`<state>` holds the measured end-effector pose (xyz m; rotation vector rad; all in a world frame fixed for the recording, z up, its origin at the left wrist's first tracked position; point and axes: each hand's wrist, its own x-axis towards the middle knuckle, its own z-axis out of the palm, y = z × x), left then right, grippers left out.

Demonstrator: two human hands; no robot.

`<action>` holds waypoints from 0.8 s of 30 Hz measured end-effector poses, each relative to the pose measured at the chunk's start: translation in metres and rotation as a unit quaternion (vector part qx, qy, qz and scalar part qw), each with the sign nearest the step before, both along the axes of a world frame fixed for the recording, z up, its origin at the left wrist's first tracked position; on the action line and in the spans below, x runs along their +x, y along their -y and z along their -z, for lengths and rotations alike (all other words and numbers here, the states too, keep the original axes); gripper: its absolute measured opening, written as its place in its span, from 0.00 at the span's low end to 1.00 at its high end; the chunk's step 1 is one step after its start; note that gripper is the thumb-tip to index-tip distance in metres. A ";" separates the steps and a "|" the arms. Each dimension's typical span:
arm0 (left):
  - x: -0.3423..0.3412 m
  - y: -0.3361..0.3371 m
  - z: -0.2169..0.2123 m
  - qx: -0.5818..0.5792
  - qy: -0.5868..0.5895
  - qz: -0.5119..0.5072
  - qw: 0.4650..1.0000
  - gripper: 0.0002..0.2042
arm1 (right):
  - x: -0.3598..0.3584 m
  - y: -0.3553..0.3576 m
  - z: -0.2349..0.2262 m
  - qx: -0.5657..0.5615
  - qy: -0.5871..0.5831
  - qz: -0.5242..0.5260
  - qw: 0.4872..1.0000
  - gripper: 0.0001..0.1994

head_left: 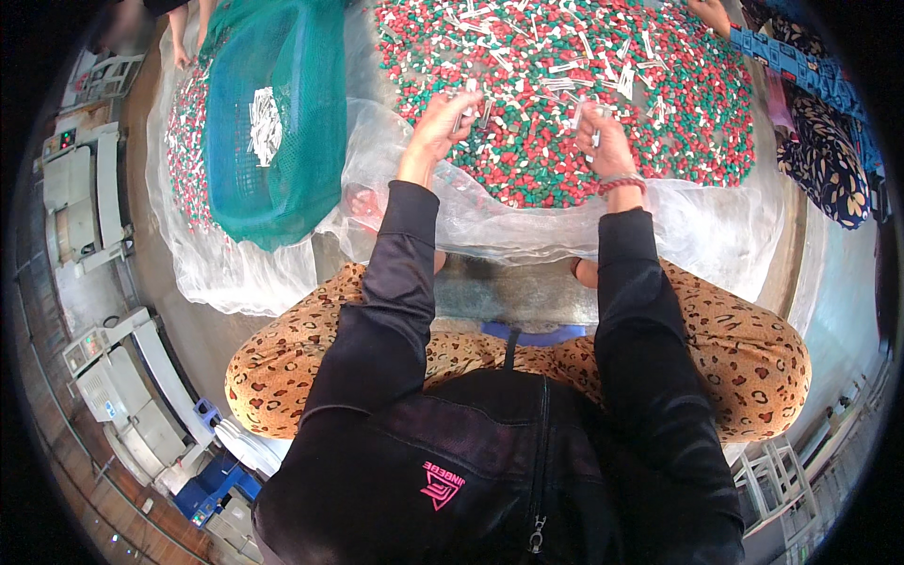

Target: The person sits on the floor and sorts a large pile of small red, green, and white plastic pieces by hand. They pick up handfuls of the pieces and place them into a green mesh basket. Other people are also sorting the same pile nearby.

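Both hands are over a wide spread of small red, green and white pieces (pixel 527 174), with slim whitish, see-through sticks (pixel 563 83) strewn across it. My left hand (pixel 441 124) is closed around one or more of these sticks, their ends showing at the fingertips. To its right, my right hand (pixel 607 146) also grips whitish sticks between thumb and fingers. How many each hand holds is too small to tell. A red band circles my right wrist. The spread lies on a sheer white mesh cloth (pixel 527 231).
Left of the spread stands a blue-green basket (pixel 226 193) draped in green netting (pixel 320 122), with a heap of white sticks (pixel 266 127) inside. Another person's hand (pixel 711 14) reaches in at the far right, and one (pixel 181 55) at the far left. Grey machines (pixel 85 193) line the left.
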<state>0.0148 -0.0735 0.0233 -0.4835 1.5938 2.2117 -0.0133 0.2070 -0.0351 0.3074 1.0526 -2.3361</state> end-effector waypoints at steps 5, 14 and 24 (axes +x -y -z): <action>0.002 0.005 -0.027 0.206 -0.041 0.011 0.978 0.10 | -0.005 0.007 -0.061 -0.175 -0.077 0.000 0.982 0.12; -0.024 -0.028 0.017 -0.634 0.011 0.176 0.753 0.20 | -0.095 0.049 0.001 0.680 -0.257 -0.295 0.621 0.25; -0.004 -0.028 0.043 -0.583 -0.034 0.130 0.802 0.18 | -0.006 0.064 -0.025 0.703 -0.267 -0.308 0.583 0.16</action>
